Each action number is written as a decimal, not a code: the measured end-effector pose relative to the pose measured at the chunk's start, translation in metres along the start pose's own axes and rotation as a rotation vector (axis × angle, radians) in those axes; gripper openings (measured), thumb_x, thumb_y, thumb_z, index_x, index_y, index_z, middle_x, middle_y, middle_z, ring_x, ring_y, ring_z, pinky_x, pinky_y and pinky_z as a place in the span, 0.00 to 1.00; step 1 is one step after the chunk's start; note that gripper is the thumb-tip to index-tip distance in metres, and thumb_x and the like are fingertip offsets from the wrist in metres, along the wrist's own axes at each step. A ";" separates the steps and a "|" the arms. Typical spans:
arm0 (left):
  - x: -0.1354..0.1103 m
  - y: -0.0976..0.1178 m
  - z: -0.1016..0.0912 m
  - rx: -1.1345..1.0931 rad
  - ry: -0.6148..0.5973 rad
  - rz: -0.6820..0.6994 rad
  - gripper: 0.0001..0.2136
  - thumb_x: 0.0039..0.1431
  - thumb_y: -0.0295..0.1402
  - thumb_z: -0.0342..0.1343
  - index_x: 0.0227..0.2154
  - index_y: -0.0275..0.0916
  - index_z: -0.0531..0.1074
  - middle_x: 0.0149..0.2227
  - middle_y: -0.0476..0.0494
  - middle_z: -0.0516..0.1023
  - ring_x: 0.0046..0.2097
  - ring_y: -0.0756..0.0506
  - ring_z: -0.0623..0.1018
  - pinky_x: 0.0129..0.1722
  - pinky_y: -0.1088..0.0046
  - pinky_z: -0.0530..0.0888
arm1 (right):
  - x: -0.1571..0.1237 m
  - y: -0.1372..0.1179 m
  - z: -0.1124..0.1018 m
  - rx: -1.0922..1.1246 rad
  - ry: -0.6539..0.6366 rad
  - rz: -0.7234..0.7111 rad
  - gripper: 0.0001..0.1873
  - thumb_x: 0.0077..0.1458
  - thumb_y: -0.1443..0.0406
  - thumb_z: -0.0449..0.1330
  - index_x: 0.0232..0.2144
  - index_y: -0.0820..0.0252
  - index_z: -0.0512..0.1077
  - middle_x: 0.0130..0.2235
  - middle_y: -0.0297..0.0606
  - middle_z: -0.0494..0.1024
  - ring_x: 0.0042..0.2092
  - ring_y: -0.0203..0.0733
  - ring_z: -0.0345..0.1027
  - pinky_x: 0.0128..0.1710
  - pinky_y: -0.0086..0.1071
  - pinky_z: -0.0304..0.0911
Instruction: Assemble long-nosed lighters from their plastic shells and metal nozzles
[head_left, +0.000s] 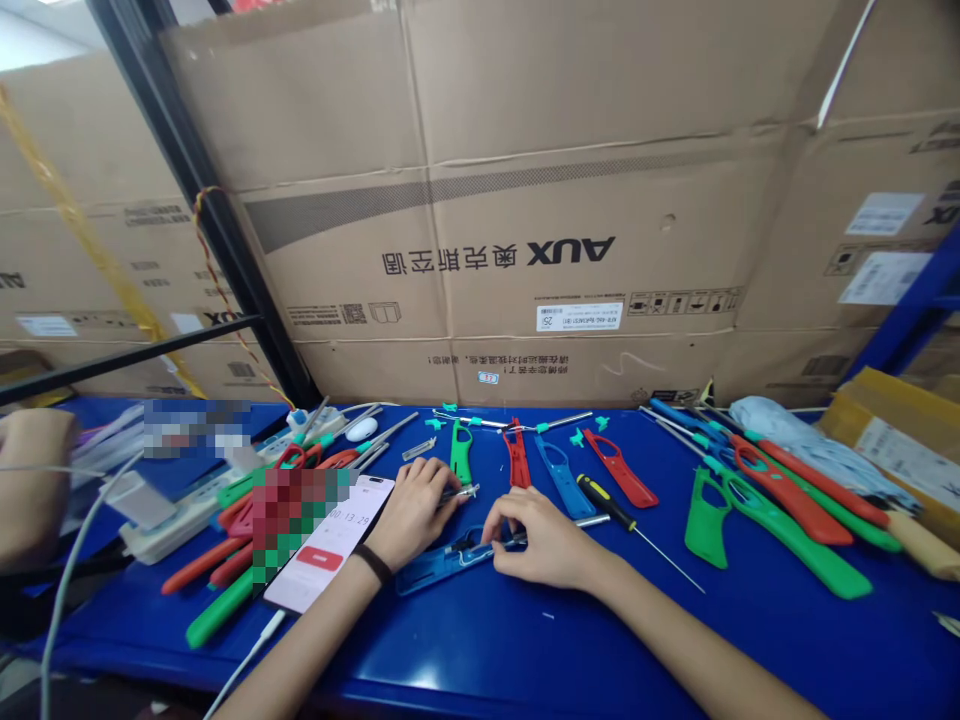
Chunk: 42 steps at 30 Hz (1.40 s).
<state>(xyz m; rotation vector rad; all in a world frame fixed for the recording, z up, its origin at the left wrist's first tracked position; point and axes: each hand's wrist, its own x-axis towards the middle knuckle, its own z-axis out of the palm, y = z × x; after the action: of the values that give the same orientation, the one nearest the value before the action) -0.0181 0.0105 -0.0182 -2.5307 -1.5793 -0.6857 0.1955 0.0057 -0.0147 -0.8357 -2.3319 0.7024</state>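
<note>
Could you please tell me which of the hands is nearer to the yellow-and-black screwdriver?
The right hand is nearer. It is just left of the screwdriver, while the left hand is farther left, beyond the right.

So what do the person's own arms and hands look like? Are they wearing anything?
The left hand and right hand wear no gloves. A thin, dark band goes around the left wrist; nothing worn shows on the right one. No sleeves show on the left forearm or right forearm.
</note>
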 end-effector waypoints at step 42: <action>-0.079 0.037 -0.021 -0.053 0.195 -0.014 0.06 0.64 0.32 0.49 0.42 0.43 0.67 0.39 0.49 0.79 0.40 0.45 0.77 0.53 0.58 0.61 | 0.000 -0.003 0.003 0.136 -0.025 -0.050 0.04 0.54 0.66 0.61 0.31 0.58 0.76 0.28 0.33 0.75 0.32 0.35 0.67 0.35 0.29 0.60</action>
<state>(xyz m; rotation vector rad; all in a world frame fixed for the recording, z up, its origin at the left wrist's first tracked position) -0.0220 -0.0785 -0.0255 -2.4042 -1.5331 -0.9561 0.1923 0.0031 -0.0149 -0.7094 -2.2891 0.8435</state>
